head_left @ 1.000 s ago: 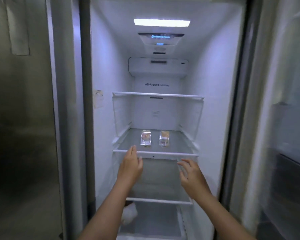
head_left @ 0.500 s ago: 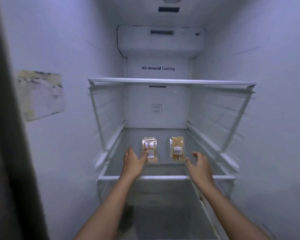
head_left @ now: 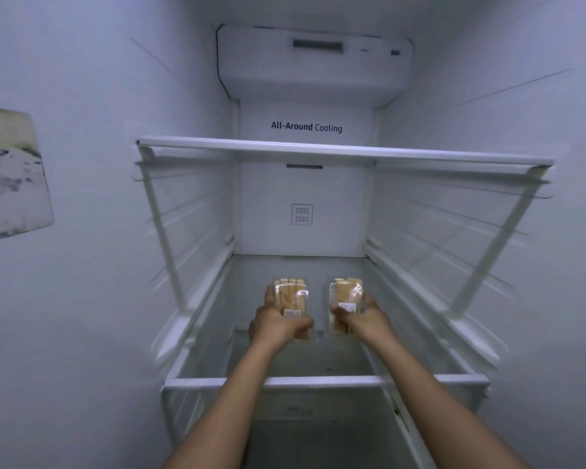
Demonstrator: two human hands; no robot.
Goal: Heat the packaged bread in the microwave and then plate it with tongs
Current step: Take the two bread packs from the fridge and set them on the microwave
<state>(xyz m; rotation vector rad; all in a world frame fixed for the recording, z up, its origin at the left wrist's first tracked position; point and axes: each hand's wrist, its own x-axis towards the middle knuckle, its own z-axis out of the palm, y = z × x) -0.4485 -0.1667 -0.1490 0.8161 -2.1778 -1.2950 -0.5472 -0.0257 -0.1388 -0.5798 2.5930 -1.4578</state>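
- Head view: we see our left hand clamped on the left pack, a clear, glossy plastic box of tan bread slices.
- Our right hand grips the right pack, same shape, white label.
- Both packs sit side by side on the smooth glass shelf inside the white fridge.

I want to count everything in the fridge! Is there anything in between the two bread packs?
Nothing. In the head view, only a bare strip of shelf shows between the left bread pack and the right bread pack.
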